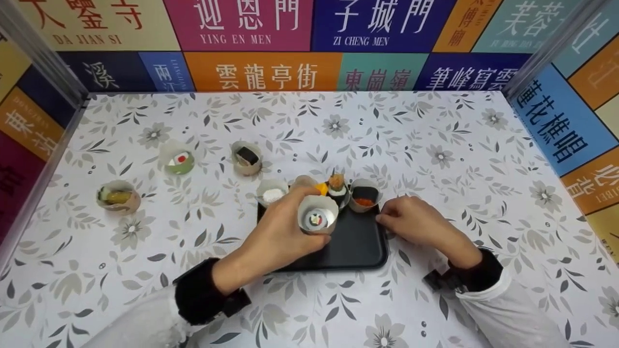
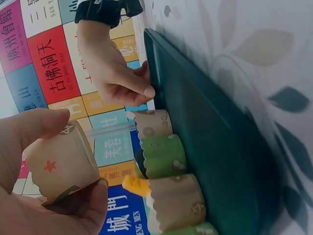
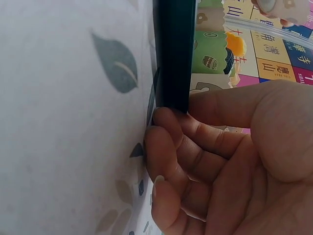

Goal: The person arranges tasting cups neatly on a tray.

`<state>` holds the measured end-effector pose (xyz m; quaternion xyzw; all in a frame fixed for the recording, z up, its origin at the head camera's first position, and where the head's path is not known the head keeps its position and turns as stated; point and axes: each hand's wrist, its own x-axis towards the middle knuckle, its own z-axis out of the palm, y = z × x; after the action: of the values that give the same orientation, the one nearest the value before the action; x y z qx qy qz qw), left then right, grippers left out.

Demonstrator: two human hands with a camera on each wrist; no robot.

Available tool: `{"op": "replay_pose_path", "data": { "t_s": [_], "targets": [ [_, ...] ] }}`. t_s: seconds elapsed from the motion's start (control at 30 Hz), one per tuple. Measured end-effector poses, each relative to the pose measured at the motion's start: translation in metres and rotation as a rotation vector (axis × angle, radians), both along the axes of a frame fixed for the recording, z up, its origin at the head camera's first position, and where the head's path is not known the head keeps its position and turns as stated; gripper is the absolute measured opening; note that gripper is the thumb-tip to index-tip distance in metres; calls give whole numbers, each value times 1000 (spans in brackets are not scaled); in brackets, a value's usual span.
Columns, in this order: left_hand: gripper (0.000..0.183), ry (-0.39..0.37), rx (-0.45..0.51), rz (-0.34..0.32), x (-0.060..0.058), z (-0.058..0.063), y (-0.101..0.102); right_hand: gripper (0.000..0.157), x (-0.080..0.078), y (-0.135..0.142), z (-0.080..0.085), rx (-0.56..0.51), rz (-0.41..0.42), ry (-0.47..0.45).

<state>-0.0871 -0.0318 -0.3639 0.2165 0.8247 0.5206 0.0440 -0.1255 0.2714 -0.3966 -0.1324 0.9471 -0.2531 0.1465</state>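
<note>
Wore white on both sides, and wore it loose! Showed a left sleeve (image 1: 140, 314), bunched and crinkled toward its end, then a matching right sleeve (image 1: 508, 309), softly folded near the edge. Switched sharply to black from there: sported a broad left cuff (image 1: 193, 292), with a small dark block (image 1: 236, 302) jutting from the side, and, across the way, a black right cuff (image 1: 483, 270), fitted with a dark, angular piece (image 1: 440, 281) too. Had left hand (image 1: 278, 232) and right hand (image 1: 418, 222) both bare beyond the black!
</note>
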Motion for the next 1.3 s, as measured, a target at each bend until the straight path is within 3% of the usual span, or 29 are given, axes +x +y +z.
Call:
{"op": "replay_pose_path", "data": {
  "t_s": [0.33,0.77,1.3],
  "targets": [
    [72,-19,-47,-35,-5,3,29,24,-3,-2,1,3,9,27],
    [63,-47,-197,-158,-7,-11,71,20,-2,3,0,-16,17,16],
    [54,-54,-269,-171,-9,-29,92,23,-3,1,-4,-24,43,56]
  ]
}}
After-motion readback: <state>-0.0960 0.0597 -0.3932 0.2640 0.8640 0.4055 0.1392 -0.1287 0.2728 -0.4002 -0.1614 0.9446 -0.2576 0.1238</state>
